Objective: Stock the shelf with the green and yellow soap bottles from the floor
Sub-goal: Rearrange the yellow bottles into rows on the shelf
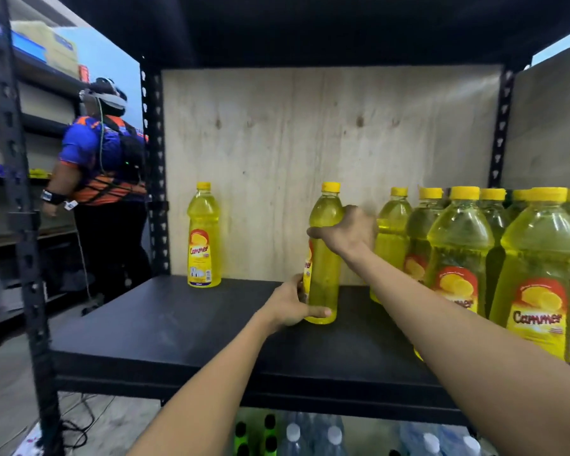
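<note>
Both hands on tall yellow plastic soap bottle with yellow cap [323, 258], upright mid black metal shelf [178, 324]. Left hand [290, 307] wrapped round base, right hand [349, 232] clasping shoulder. Best slid right, label forward, beside stocked yellow bottle row [474, 258].

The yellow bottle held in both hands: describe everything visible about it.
The held bottle is clear plastic filled with yellow liquid, with a yellow screw cap. It stands upright on the black shelf, its label turned leftward. The left hand grips its base; the right hand wraps its shoulder. It sits apart from the crowded bottles on the right.
</note>
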Demonstrator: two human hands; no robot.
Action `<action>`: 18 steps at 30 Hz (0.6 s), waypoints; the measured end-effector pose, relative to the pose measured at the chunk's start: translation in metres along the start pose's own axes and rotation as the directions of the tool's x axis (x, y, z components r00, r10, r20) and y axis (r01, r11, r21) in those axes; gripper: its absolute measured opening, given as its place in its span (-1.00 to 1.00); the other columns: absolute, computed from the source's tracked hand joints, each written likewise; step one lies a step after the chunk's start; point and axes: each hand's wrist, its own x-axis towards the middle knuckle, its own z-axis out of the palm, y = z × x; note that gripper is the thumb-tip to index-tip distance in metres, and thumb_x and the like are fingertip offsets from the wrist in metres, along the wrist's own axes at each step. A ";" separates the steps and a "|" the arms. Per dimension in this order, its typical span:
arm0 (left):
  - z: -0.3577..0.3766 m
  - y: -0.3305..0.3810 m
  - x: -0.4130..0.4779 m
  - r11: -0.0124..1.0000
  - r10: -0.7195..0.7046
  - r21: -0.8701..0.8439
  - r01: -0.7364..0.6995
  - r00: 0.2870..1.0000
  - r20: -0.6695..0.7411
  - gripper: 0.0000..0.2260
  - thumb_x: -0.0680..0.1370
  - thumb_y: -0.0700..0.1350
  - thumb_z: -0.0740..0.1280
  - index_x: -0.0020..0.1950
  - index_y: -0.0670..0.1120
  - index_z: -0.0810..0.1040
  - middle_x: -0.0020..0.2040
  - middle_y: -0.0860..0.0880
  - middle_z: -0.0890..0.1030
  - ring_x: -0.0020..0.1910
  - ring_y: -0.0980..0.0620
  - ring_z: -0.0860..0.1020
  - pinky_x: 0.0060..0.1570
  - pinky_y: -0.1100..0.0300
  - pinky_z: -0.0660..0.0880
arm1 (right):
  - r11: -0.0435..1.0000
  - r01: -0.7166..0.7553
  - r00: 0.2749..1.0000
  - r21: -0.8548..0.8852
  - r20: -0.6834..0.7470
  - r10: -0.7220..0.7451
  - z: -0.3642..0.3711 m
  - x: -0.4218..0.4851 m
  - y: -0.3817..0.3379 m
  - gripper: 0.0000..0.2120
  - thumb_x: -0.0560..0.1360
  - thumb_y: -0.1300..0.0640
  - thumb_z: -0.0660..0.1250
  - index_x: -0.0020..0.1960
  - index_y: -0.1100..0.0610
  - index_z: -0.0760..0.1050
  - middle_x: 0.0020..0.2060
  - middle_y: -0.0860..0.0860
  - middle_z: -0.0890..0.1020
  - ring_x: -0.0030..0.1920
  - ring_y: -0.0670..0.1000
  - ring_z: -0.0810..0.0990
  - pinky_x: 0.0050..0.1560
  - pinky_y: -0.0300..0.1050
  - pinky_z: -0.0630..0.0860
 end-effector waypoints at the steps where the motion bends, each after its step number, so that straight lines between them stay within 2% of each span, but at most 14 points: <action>1: -0.016 -0.005 -0.006 1.000 -0.002 -0.002 0.002 1.000 -0.003 -0.22 0.24 0.02 0.67 0.38 0.03 0.41 0.17 0.05 0.64 0.16 0.06 0.60 0.19 0.11 0.55 | 1.000 0.005 1.000 0.022 0.013 -0.005 0.009 -0.005 -0.013 -0.40 0.18 -0.23 0.60 0.01 0.15 0.57 -0.03 0.14 0.66 0.00 0.17 0.64 -0.21 -0.09 0.48; 5: -0.084 -0.031 -0.025 1.000 -0.002 0.007 0.002 0.998 -0.061 -0.18 0.24 0.01 0.67 0.41 -0.06 0.39 0.21 -0.01 0.63 0.20 0.01 0.60 0.25 -0.01 0.53 | 0.995 0.041 0.995 0.088 0.091 -0.049 0.051 -0.023 -0.067 -0.39 0.15 -0.22 0.62 0.00 0.16 0.58 -0.01 0.16 0.67 0.05 0.20 0.64 -0.18 -0.13 0.40; 7: -0.117 -0.047 -0.032 1.000 0.006 0.014 -0.005 0.997 -0.082 -0.14 0.18 0.11 0.67 0.39 -0.05 0.41 0.19 0.02 0.65 0.18 0.04 0.61 0.26 -0.02 0.53 | 0.992 0.055 0.991 0.117 0.118 -0.069 0.074 -0.029 -0.092 -0.38 0.13 -0.21 0.63 -0.01 0.17 0.58 -0.01 0.15 0.67 0.05 0.19 0.64 -0.20 -0.16 0.38; 9: -0.148 -0.061 -0.037 0.999 0.001 0.034 0.002 0.996 -0.089 -0.01 0.09 0.24 0.65 0.42 -0.05 0.39 0.22 0.03 0.64 0.21 0.04 0.61 0.28 -0.02 0.52 | 0.988 0.062 0.986 0.143 0.146 -0.083 0.097 -0.034 -0.115 -0.34 0.11 -0.21 0.64 0.03 0.16 0.56 0.02 0.14 0.66 0.07 0.18 0.63 -0.20 -0.16 0.38; 11: -0.176 -0.075 -0.041 0.999 -0.012 0.038 0.016 0.996 -0.093 0.05 0.05 0.27 0.65 0.45 -0.05 0.39 0.24 0.02 0.63 0.23 0.01 0.60 0.30 -0.04 0.50 | 0.985 0.078 0.979 0.152 0.174 -0.104 0.119 -0.037 -0.135 -0.32 0.10 -0.21 0.65 0.04 0.16 0.55 0.03 0.13 0.66 0.09 0.18 0.64 -0.17 -0.14 0.43; 15: -0.220 -0.103 -0.044 1.000 -0.005 -0.005 0.004 0.996 -0.087 -0.16 0.13 0.14 0.69 0.33 -0.07 0.50 0.19 -0.04 0.67 0.21 -0.06 0.62 0.30 -0.11 0.49 | 0.980 0.127 0.972 0.151 0.177 -0.153 0.156 -0.045 -0.165 -0.34 0.10 -0.22 0.65 0.02 0.15 0.57 0.03 0.13 0.67 0.08 0.18 0.64 -0.04 -0.05 0.56; 18: -0.240 -0.116 -0.051 0.999 -0.001 -0.041 -0.002 0.999 -0.053 -0.28 0.18 0.08 0.69 0.28 0.05 0.53 0.18 0.01 0.68 0.20 0.00 0.63 0.28 -0.08 0.51 | 0.977 0.163 0.967 0.138 0.172 -0.186 0.175 -0.054 -0.179 -0.37 0.13 -0.19 0.65 0.02 0.15 0.57 0.04 0.14 0.67 0.09 0.19 0.64 -0.01 -0.03 0.56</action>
